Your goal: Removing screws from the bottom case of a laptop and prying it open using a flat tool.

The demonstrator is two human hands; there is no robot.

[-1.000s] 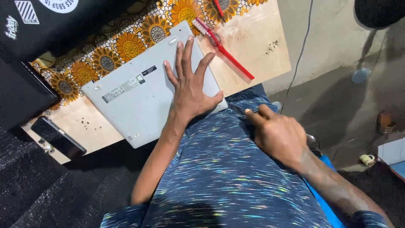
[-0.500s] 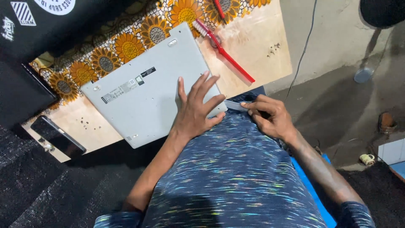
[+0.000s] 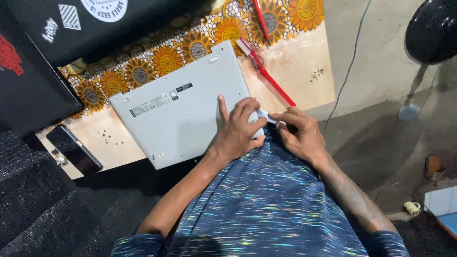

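A: Head view — left hand (image 3: pixel 238 127) lay on the laptop (image 3: pixel 183 105), near its front right corner. Index finger stretched out flat, other fingers curled, thumb pinching a small white tool (image 3: pixel 263 114).

B: Right hand?

A: Right hand (image 3: pixel 300 133) sat just beside the left, off the laptop's edge. Fingers bent, tips closed on the other end of the same tool — both hands touched it. What kind of tool it was, couldn't tell; too small.

B: Laptop position?

A: Grey, bottom side up, tilted on the table (image 3: pixel 304 71), back part over the sunflower cloth (image 3: pixel 157 52). Front right corner reached the person's lap.

B: Anything around?

A: Red toothbrush (image 3: pixel 265 72) lay just beside the laptop's right edge. Black phone (image 3: pixel 74 149) at the table's left end, well apart from the hands. Black laptop with stickers (image 3: pixel 95 21) at top left. Cable (image 3: pixel 350 62) ran across the floor on the right.
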